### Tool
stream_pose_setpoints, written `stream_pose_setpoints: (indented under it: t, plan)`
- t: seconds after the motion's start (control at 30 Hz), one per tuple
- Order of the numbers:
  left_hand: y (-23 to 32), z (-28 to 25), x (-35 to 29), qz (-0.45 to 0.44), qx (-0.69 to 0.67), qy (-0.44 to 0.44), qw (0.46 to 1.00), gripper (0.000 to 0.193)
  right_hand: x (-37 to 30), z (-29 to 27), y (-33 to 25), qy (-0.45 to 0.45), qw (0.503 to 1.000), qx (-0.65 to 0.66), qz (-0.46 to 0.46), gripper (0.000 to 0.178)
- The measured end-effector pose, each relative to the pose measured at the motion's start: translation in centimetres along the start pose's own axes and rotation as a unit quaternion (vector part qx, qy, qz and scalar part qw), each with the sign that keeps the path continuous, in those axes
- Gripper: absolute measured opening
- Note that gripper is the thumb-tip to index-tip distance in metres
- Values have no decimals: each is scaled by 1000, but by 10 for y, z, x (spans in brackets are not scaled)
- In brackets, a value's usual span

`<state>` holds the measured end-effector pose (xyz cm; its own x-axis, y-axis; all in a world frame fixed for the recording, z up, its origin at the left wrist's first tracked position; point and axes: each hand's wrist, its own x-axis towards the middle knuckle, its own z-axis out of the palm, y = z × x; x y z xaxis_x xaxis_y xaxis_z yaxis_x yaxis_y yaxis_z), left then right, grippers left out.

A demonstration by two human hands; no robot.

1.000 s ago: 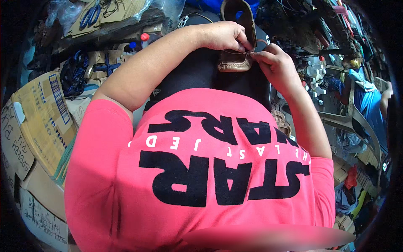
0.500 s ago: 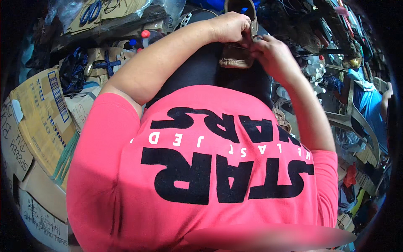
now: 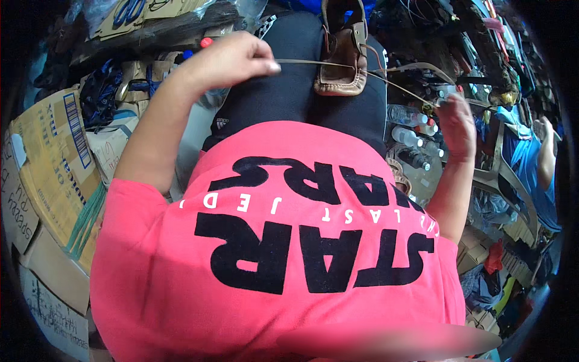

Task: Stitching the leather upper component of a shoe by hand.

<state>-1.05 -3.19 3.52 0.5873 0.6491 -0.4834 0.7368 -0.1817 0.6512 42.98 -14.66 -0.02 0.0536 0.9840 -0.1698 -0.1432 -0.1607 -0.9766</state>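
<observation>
A brown leather moccasin-style shoe (image 3: 335, 47) lies across my dark-trousered thighs, its stitched toe pointing toward me. Thin tan cord (image 3: 307, 61) crosses its opening, pulled out to both sides. My left hand (image 3: 235, 60), left of the shoe, pinches one stretch between thumb and fingers. Out to the right, my right hand (image 3: 456, 127) is closed on the other stretch, its fingers slightly blurred. Another strip of lace (image 3: 416, 65) loops from the shoe's right side. Neither hand touches the shoe.
Clear plastic bottles (image 3: 407, 114) stand at my right beside a grey plastic chair (image 3: 509, 181). Cardboard boxes (image 3: 57, 157) crowd the left. A person's arm (image 3: 546, 154) shows beside blue cloth at the far right. A stitched brown piece (image 3: 398, 175) lies by my right side.
Both hands were together at the shoe. They have moved apart, left and right, drawing the cord taut across it. The shoe now rests on my thighs with no hand on it.
</observation>
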Motion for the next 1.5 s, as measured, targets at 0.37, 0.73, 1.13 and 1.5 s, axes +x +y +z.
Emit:
stream_pose_setpoints:
  t: [0.37, 0.73, 1.13, 1.5]
  plan:
    - [0, 30, 71, 186, -801, -111, 558, 46, 22, 44, 68, -60, 779, -615, -108, 41]
    - [-32, -18, 69, 37, -162, 226, 960, 28, -6, 14, 52, 184, 976, -45, 110, 52]
    - [37, 44, 132, 256, -25, 95, 962, 42, 59, 143, -18, -243, 697, -633, -237, 18]
    - [38, 44, 132, 235, -11, 80, 969, 35, -9, 116, -27, -135, 893, -426, -56, 19]
